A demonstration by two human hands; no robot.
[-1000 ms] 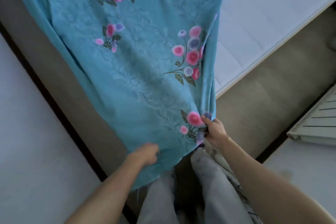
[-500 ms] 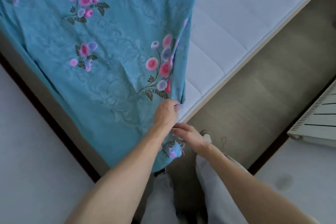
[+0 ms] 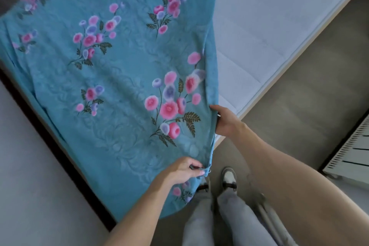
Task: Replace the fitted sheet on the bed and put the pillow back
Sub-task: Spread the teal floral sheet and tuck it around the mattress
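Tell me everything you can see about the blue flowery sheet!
The sheet is teal cloth with a faint woven leaf pattern and printed bunches of pink and purple flowers. It lies spread across the left part of the white mattress, its near end hanging toward the floor. The left hand pinches its near edge; the right hand grips the edge farther up.

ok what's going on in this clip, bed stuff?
A person is putting a blue floral sheet on a bed. The left hand pinches the sheet's near edge, the right hand grips the edge further up, by the bed's near corner. The sheet covers only the left part; the white mattress is bare on the right. No pillow is in view. The person stands on the floor at the bed's end.
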